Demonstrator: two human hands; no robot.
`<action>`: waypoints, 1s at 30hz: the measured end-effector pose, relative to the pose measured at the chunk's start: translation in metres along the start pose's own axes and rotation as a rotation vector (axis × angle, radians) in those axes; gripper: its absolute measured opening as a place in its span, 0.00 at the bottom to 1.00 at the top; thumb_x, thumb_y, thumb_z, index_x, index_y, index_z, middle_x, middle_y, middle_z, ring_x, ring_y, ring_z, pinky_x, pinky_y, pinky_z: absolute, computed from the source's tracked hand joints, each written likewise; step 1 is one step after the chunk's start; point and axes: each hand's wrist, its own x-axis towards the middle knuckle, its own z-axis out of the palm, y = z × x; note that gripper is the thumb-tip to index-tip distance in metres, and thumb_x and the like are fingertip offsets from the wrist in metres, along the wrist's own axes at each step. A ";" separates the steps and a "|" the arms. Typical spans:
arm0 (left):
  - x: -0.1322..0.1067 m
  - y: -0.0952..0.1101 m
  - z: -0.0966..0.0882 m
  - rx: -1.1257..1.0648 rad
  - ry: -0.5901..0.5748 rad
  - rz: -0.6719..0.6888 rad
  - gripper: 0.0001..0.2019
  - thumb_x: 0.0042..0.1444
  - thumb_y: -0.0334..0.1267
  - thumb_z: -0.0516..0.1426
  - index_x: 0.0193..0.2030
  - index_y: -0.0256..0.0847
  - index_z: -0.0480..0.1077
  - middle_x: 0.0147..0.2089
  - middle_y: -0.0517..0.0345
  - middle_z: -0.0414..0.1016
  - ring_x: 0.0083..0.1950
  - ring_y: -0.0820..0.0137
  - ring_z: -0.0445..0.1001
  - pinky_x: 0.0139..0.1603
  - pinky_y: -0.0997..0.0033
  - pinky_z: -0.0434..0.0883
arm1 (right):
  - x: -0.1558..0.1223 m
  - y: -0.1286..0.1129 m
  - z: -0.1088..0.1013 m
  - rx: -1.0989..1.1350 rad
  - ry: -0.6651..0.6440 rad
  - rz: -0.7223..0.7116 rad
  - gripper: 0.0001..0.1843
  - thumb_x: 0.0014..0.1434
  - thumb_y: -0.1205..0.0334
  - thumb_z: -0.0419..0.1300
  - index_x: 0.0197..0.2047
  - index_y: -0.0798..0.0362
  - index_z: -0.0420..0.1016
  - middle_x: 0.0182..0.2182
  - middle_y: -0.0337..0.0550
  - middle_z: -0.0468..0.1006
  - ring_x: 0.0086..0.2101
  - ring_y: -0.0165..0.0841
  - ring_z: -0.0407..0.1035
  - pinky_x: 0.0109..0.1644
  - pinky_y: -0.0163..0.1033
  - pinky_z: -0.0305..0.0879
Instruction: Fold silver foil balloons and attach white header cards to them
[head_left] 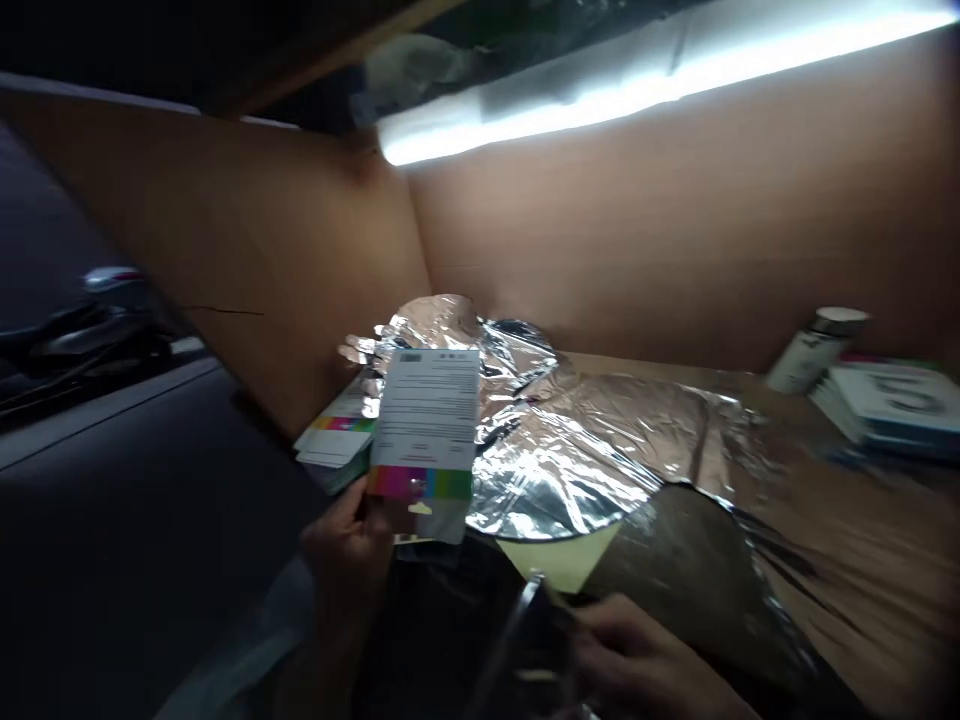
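- well, left hand [337, 555] grips a rainbow-striped white printed card [424, 420] against crinkled silver foil [570, 450]
- right hand [645, 650] below the foil, grip unclear
- white cylindrical bottle [814, 350] beyond the foil

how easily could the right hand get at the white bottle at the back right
Probably yes, with a long stretch: the right hand is at the near edge and the white bottle stands far back. Only the crumpled aluminium foil seems to lie between, low enough to reach over.

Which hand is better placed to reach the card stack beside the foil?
Probably the left hand: holding a printed card, it sits beside the card stack. The right hand lies farther away, past the foil.
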 end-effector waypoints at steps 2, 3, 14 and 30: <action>-0.029 0.040 0.016 -0.207 -0.123 0.007 0.12 0.61 0.39 0.58 0.46 0.46 0.83 0.31 0.54 0.81 0.31 0.64 0.74 0.34 0.68 0.64 | 0.019 -0.001 0.005 0.101 -0.246 0.004 0.27 0.56 0.36 0.69 0.39 0.54 0.87 0.34 0.45 0.81 0.34 0.39 0.74 0.41 0.41 0.67; -0.040 0.055 0.023 -0.302 -0.175 -0.002 0.11 0.59 0.37 0.59 0.45 0.47 0.83 0.29 0.56 0.80 0.29 0.64 0.73 0.32 0.68 0.63 | 0.025 0.001 0.005 0.149 -0.259 -0.006 0.26 0.57 0.37 0.70 0.40 0.55 0.86 0.33 0.44 0.80 0.33 0.36 0.72 0.40 0.39 0.65; -0.063 0.101 0.049 -0.947 -1.078 -0.158 0.16 0.61 0.47 0.64 0.52 0.44 0.82 0.49 0.52 0.84 0.51 0.54 0.80 0.56 0.58 0.76 | -0.019 0.055 -0.041 0.154 0.447 -0.188 0.26 0.63 0.37 0.64 0.35 0.55 0.78 0.29 0.41 0.73 0.33 0.35 0.65 0.38 0.39 0.61; -0.094 0.128 0.044 -1.103 -1.188 -0.212 0.15 0.63 0.48 0.64 0.51 0.43 0.79 0.46 0.50 0.83 0.44 0.59 0.81 0.48 0.61 0.78 | -0.041 0.055 -0.039 0.158 0.638 -0.233 0.22 0.64 0.42 0.65 0.54 0.47 0.72 0.42 0.44 0.79 0.37 0.39 0.71 0.42 0.42 0.68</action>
